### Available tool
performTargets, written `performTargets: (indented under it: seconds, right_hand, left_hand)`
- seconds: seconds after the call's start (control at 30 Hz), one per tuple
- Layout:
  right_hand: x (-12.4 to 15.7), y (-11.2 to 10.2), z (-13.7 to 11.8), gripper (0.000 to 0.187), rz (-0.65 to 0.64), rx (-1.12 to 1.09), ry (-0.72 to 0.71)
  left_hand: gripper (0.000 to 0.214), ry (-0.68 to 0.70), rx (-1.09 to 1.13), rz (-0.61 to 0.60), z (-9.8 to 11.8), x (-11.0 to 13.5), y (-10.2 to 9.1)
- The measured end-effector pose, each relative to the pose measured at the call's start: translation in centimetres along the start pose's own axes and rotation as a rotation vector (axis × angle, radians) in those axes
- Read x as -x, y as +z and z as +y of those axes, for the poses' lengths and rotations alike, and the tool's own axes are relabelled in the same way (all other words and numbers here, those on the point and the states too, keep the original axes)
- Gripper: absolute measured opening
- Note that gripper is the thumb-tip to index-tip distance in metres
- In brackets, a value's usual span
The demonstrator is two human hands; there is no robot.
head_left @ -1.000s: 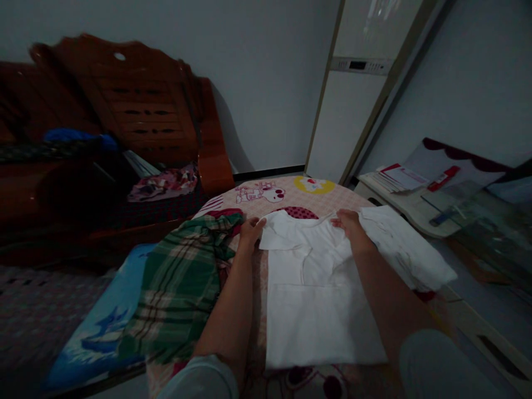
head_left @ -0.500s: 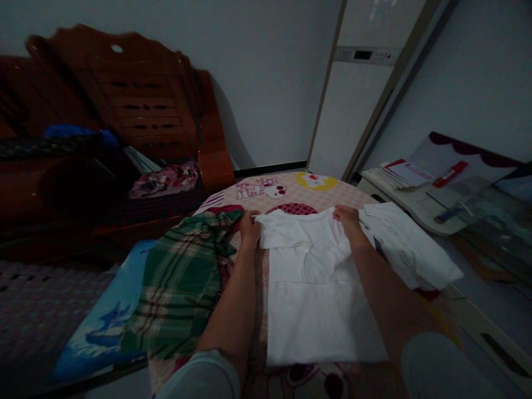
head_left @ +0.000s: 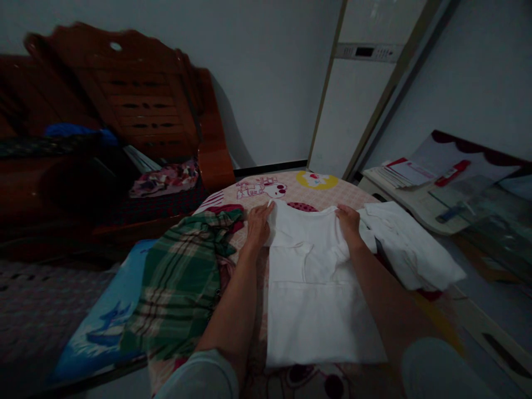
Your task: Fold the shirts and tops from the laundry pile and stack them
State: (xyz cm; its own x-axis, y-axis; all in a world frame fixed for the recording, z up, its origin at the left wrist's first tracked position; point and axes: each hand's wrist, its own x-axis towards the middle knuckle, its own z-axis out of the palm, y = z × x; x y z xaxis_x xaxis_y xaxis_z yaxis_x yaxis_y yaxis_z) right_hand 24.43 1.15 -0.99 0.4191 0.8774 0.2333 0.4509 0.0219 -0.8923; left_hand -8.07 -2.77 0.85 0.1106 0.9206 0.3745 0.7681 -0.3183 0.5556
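A white T-shirt (head_left: pixel 320 310) lies partly folded on a round table with a pink patterned tablecloth (head_left: pixel 249 185). At the upper left corner of the shirt, my left hand (head_left: pixel 259 223) pinches the cloth near the shoulder. My right hand (head_left: pixel 348 220) grips the opposite upper corner, with the neckline stretched between the two hands. Left of my left forearm lies a rumpled green plaid garment (head_left: pixel 178 282). Beyond my right forearm sits a folded white garment (head_left: pixel 409 244).
A carved wooden sofa (head_left: pixel 141 105) with clothes on it stands at the left. Below it shows a blue printed cushion or cloth (head_left: pixel 112 316). A tall white air conditioner (head_left: pixel 349 111) is by the wall. Papers (head_left: pixel 407 172) and a glass-topped stand (head_left: pixel 490 216) are at the right.
My left hand has moved right and slightly up, drawing the shirt's left shoulder inward and away from me. My right hand has barely moved and still holds its corner.
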Motion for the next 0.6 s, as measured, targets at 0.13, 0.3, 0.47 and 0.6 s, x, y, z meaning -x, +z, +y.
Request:
performTargets:
  seconds: [0.13, 0.3, 0.47, 0.6]
  right_hand:
    - [0.5, 0.3, -0.3, 0.035, -0.049, 0.137, -0.058]
    - [2.1, 1.0, -1.9, 0.04, -0.113, 0.297, -0.313]
    - [5.9, 0.5, -4.7, 0.03, -0.288, 0.387, -0.419]
    - [9.9, 0.8, -6.4, 0.025, -0.523, 0.276, -0.463]
  left_hand:
    - [0.063, -0.133, -0.143, -0.062, -0.9, 0.3, 1.4]
    - [0.052, -0.204, -0.088, 0.008, -1.4, 0.0, 1.8]
    - [0.044, -0.323, -0.042, 0.066, -1.5, 0.0, 0.1]
    - [0.038, -0.425, -0.051, 0.015, -1.6, 0.2, -1.3]
